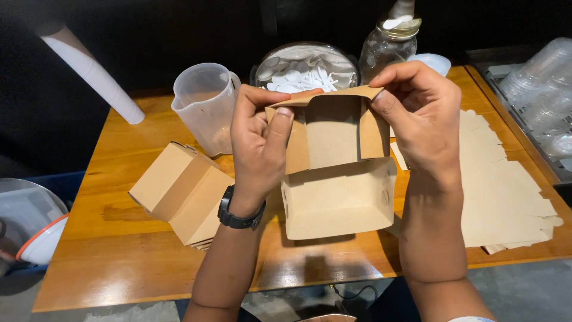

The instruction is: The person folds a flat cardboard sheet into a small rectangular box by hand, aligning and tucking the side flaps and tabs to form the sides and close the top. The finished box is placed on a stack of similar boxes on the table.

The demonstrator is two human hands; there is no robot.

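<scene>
Held thing: a brown cardboard takeaway box [336, 179] is held open above the middle of the tabletop [119, 238], its tray towards the person and its lid flaps raised.
Left hand [259, 149]: a black wristwatch [238, 214] is worn; the fingers are clamped on the left lid flap, thumb pressed on its front.
Right hand [426, 119]: the fingers are pinched on the top right corner of the lid flap, near its folded edge.
Left of the box: two closed cardboard boxes [182, 191] are stacked on the tabletop, just beside the left forearm.
Behind the box: a clear plastic measuring jug [205, 104], a round clear container of white lids [307, 71] and a glass jar [387, 45] are lined along the far edge.
Right of the box: a pile of flat unfolded box blanks [506, 191] is spread up to the right edge, partly hidden by the right hand.
Far right: stacked clear plastic cups [542, 77] are laid in a tray off the tabletop.
Far left: a sleeve of white paper cups [89, 71] is leaned over the corner.
Open room: bare wood is seen at the near left and along the near edge, beneath the forearms.
</scene>
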